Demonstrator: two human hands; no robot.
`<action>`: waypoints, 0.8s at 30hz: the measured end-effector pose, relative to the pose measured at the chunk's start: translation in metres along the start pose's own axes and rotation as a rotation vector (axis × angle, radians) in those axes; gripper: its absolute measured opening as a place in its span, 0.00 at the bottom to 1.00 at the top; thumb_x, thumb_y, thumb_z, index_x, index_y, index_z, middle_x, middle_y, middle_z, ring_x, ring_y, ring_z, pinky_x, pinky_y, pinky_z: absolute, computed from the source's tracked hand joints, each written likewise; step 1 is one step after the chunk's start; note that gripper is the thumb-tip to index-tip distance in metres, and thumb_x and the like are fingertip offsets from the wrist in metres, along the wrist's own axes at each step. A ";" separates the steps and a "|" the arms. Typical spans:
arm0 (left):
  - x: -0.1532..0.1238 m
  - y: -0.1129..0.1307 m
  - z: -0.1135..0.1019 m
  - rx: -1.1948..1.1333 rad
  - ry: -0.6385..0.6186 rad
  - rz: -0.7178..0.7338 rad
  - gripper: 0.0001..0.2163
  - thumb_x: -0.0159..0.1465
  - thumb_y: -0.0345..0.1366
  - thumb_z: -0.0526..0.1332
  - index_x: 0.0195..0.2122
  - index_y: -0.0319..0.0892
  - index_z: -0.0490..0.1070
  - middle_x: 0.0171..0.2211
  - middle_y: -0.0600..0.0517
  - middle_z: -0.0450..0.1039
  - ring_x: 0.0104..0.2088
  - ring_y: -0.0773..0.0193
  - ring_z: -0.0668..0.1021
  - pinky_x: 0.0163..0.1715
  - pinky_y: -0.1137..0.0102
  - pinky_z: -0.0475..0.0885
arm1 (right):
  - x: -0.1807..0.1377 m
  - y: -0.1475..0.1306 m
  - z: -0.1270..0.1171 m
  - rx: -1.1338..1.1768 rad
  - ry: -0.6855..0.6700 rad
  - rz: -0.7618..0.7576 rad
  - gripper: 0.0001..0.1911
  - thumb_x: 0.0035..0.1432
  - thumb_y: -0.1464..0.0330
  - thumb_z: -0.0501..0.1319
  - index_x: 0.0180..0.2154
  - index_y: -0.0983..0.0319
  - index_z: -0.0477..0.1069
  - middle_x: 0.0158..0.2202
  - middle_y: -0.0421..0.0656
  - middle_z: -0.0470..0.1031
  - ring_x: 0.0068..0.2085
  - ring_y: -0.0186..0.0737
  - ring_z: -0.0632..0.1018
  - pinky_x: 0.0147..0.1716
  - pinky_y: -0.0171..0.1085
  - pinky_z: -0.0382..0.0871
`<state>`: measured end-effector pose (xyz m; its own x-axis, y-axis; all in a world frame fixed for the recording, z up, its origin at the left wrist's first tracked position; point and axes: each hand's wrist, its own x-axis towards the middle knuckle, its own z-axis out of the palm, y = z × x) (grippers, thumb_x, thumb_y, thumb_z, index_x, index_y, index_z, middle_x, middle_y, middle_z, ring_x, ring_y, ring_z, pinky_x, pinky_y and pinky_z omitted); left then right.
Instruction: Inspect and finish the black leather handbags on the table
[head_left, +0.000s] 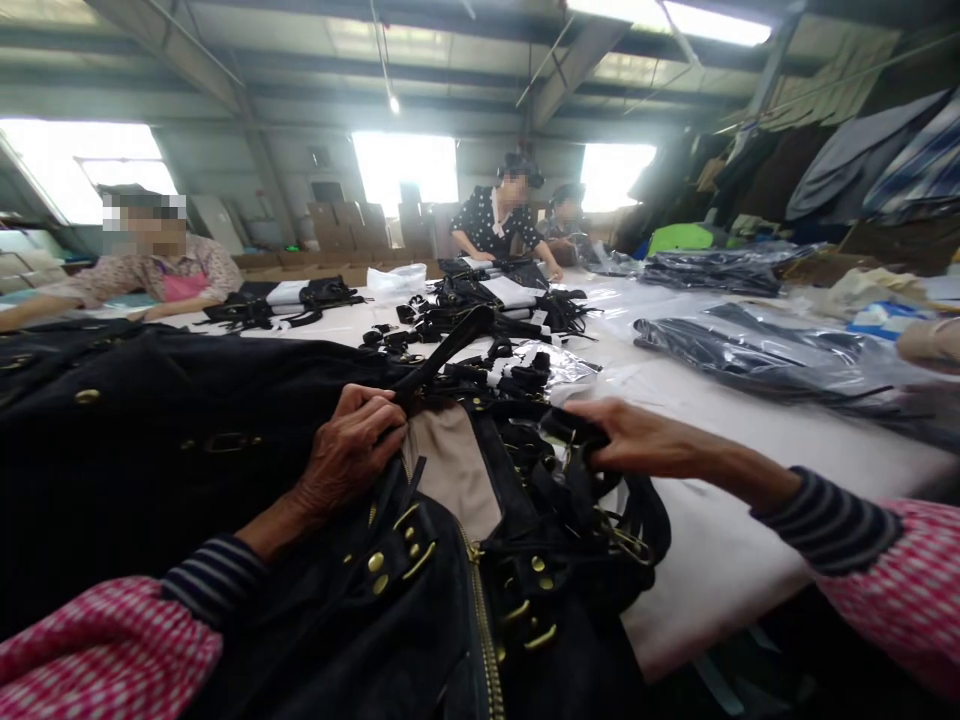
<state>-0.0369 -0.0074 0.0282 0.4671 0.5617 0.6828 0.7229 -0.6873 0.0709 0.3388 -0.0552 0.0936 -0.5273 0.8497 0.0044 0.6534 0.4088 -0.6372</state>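
Observation:
A black garment [322, 620] with a brass zipper, gold studs and a beige lining lies spread in front of me, looking like a jacket. My left hand [358, 440] is closed on its upper edge, where a black strap sticks up and away. On the other side, my right hand [611, 435] grips a bundle of black straps [577, 470] with metal buckles. Those straps hang beside the garment's right edge, and some loop down over the table. How the right fingertips close around them is partly hidden.
More black garments [150, 390] are heaped at left. Black straps and folded black pieces [495, 300] cover the middle of the white table [720, 520]. Bagged dark garments [757, 345] lie at right. Across the table are co-workers, one in a dotted top [491, 222].

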 end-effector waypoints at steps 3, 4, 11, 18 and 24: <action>0.000 0.000 0.000 -0.002 0.015 0.009 0.07 0.71 0.35 0.58 0.35 0.44 0.72 0.37 0.51 0.77 0.54 0.55 0.72 0.49 0.63 0.73 | 0.018 0.012 0.030 -0.089 -0.008 0.088 0.10 0.45 0.73 0.62 0.33 0.59 0.74 0.32 0.42 0.77 0.32 0.42 0.75 0.30 0.36 0.66; 0.000 0.000 0.000 -0.005 0.018 0.010 0.07 0.71 0.35 0.58 0.35 0.44 0.72 0.37 0.51 0.77 0.54 0.56 0.72 0.49 0.63 0.73 | 0.022 0.016 0.034 -0.066 -0.014 0.124 0.08 0.46 0.73 0.61 0.31 0.59 0.74 0.30 0.42 0.77 0.31 0.41 0.75 0.29 0.36 0.66; 0.001 0.004 0.000 -0.003 0.011 -0.022 0.07 0.71 0.34 0.57 0.34 0.44 0.71 0.35 0.50 0.76 0.54 0.55 0.72 0.47 0.63 0.74 | 0.018 0.019 -0.017 0.235 -0.082 0.208 0.07 0.52 0.66 0.64 0.24 0.61 0.74 0.22 0.41 0.72 0.22 0.34 0.67 0.20 0.34 0.57; 0.001 0.003 -0.001 -0.015 0.041 -0.010 0.08 0.71 0.35 0.57 0.34 0.44 0.72 0.35 0.51 0.77 0.53 0.55 0.72 0.45 0.65 0.73 | 0.120 0.010 -0.035 0.139 0.350 0.191 0.13 0.55 0.60 0.64 0.25 0.61 0.71 0.23 0.42 0.71 0.25 0.37 0.71 0.22 0.35 0.63; 0.001 -0.001 0.000 -0.033 0.058 -0.009 0.09 0.70 0.37 0.57 0.34 0.44 0.73 0.36 0.51 0.78 0.52 0.54 0.73 0.46 0.63 0.73 | 0.133 -0.006 -0.029 0.219 0.402 0.284 0.09 0.52 0.67 0.66 0.34 0.62 0.68 0.30 0.43 0.74 0.30 0.38 0.74 0.26 0.34 0.68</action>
<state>-0.0370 -0.0059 0.0284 0.4300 0.5410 0.7228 0.7093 -0.6977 0.1003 0.2806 0.0657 0.1202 -0.0688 0.9947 0.0763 0.5887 0.1022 -0.8019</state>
